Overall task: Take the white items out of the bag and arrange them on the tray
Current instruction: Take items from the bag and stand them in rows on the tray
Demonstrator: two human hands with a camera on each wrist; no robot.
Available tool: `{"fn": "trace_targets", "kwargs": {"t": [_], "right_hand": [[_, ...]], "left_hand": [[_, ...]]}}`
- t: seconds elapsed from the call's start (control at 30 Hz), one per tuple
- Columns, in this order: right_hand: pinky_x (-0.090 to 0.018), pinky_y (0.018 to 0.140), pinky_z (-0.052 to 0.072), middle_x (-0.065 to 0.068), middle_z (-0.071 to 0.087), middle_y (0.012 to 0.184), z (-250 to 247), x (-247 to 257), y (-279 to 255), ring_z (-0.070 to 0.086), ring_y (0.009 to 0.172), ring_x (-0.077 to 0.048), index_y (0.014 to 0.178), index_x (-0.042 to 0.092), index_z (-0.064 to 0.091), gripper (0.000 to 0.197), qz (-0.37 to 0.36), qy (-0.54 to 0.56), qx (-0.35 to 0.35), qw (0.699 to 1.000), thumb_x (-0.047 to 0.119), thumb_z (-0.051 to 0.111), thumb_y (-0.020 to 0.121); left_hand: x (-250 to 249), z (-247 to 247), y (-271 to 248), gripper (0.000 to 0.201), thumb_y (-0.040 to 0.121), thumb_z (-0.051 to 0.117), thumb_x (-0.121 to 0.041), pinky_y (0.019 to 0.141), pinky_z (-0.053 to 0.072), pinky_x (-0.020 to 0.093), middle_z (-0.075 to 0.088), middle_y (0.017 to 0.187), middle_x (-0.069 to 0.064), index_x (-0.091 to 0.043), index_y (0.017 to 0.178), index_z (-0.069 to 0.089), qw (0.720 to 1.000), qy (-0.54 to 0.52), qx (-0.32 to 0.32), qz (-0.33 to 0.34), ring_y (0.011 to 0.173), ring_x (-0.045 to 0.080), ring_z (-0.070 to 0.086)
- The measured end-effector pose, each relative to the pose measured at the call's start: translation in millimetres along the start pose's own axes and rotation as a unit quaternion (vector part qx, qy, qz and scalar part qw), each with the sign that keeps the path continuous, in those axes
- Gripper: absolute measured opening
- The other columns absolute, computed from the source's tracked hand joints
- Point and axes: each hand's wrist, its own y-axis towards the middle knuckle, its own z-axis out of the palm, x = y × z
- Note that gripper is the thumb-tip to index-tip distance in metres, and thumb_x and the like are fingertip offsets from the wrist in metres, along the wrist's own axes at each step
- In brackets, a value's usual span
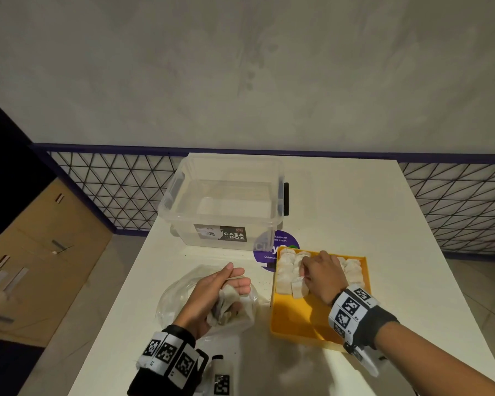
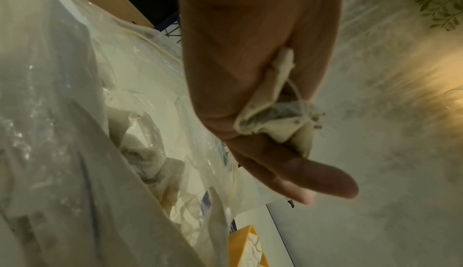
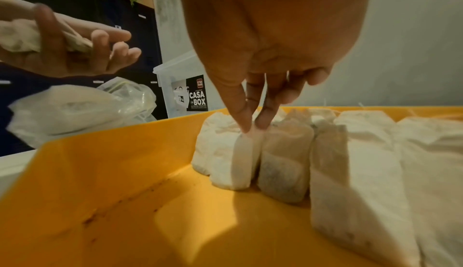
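1. the right hand (image 3: 253,101) has its grip pinched, thumb and fingertip, on the top edge of one white sachet (image 3: 240,158) standing at the near end of the rows in the yellow tray (image 1: 300,318). if it lets go before the sachet leans on its neighbour, the piece will likely tip flat into the bare half of the tray.
2. pressing down too hard there could shove the packed sachets (image 1: 352,270) behind it out of line, as they stand touching one another.
3. the left hand (image 1: 220,292) keeps a loose grip on a small bunch of sachets (image 2: 275,111) above the clear plastic bag (image 1: 177,295), with the fingers partly straight. a thread hangs from the bunch, and one could slip out onto the surface (image 1: 340,195) or back into the bag.
4. more white pieces (image 2: 150,162) lie inside the bag, whose limp film may snag or drag along when the hand goes in again.
5. dark crumbs dot the tray floor, so rough handling may split a sachet and spill more.
6. the clear storage box (image 1: 226,195) stands well behind and seems out of the way.
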Motion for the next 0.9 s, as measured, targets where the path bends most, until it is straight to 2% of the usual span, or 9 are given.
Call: {"fn": "trace_targets", "kwargs": {"t": [0.17,0.3,0.37,0.47,0.53,0.6,0.7,0.8,0.9], "right_hand": [[-0.030,0.092,0.032,-0.002,0.052,0.120,-12,12,-8,0.042,0.110,-0.021,0.114,0.019,0.054,0.025,-0.040,0.036,-0.074,0.996,0.018,0.050,0.089],[-0.022,0.083,0.024,0.006,0.050,0.113,-35,50,-21,0.032,0.100,-0.005,0.110,0.025,0.055,0.020,-0.163,0.172,-0.103,0.966,0.030,0.046,0.092],[-0.021,0.078,0.017,0.007,0.050,0.109,-43,71,-28,0.028,0.095,-0.003,0.107,0.026,0.057,0.023,-0.253,0.184,-0.084,0.946,0.039,0.048,0.091],[-0.023,0.073,0.014,0.002,0.055,0.108,-42,88,-30,0.031,0.093,-0.009,0.108,0.025,0.058,0.032,-0.325,0.123,-0.076,0.935,0.047,0.051,0.086],[-0.024,0.074,0.013,0.001,0.056,0.112,-42,92,-28,0.029,0.094,-0.009,0.108,0.022,0.057,0.031,-0.316,0.120,-0.065,0.939,0.043,0.053,0.086],[-0.023,0.075,0.012,0.002,0.056,0.115,-46,94,-28,0.026,0.090,-0.006,0.108,0.021,0.056,0.025,-0.303,0.144,-0.046,0.941,0.035,0.052,0.088],[-0.023,0.074,0.012,0.011,0.056,0.098,-52,95,-31,0.020,0.083,-0.002,0.107,0.019,0.057,0.020,-0.271,0.184,-0.043,0.944,0.025,0.047,0.091],[-0.020,0.072,0.014,0.025,0.034,0.075,-58,91,-33,0.016,0.076,0.000,0.106,0.017,0.059,0.019,-0.229,0.216,-0.052,0.948,0.020,0.044,0.094],[-0.014,0.073,0.020,0.026,0.036,0.076,-59,88,-33,0.028,0.079,0.001,0.106,0.021,0.060,0.018,-0.185,0.277,-0.040,0.942,0.021,0.047,0.093]], "left_hand": [[0,5,1,0.044,0.098,0.038,-0.043,0.057,0.056,0.028,0.076,0.094,0.009,-0.009,0.107,0.066,1.000,0.024,-0.012,-0.010,0.082,0.017,0.073],[0,12,0,0.047,0.099,0.035,-0.043,0.052,0.055,0.025,0.076,0.089,0.009,-0.007,0.110,0.064,1.000,0.020,-0.010,-0.010,0.078,0.017,0.073],[-1,18,-2,0.048,0.100,0.033,-0.041,0.050,0.053,0.021,0.076,0.082,0.010,-0.006,0.111,0.064,0.999,0.035,-0.012,0.002,0.069,0.014,0.073],[-6,25,-8,0.048,0.100,0.033,-0.044,0.035,0.040,0.012,0.071,0.076,0.009,-0.010,0.101,0.066,0.997,0.068,-0.033,0.013,0.043,0.008,0.063],[-7,23,-9,0.045,0.099,0.031,-0.046,0.031,0.034,0.011,0.068,0.079,0.005,-0.017,0.092,0.065,0.995,0.085,-0.049,0.023,0.035,0.005,0.056],[-6,21,-7,0.047,0.100,0.029,-0.047,0.032,0.035,0.011,0.069,0.076,0.002,-0.021,0.087,0.066,0.992,0.103,-0.060,0.034,0.038,0.003,0.056],[-6,19,-9,0.051,0.100,0.030,-0.044,0.040,0.044,0.013,0.071,0.059,0.002,-0.010,0.092,0.067,0.994,0.099,-0.039,0.031,0.049,0.009,0.066],[-5,17,-10,0.048,0.099,0.036,-0.042,0.050,0.054,0.021,0.075,0.071,0.007,-0.005,0.099,0.067,0.997,0.070,-0.001,0.023,0.065,0.015,0.072],[-3,14,-10,0.043,0.098,0.039,-0.041,0.057,0.057,0.023,0.076,0.084,0.005,-0.009,0.102,0.067,0.997,0.074,0.022,0.023,0.079,0.015,0.073]]}}
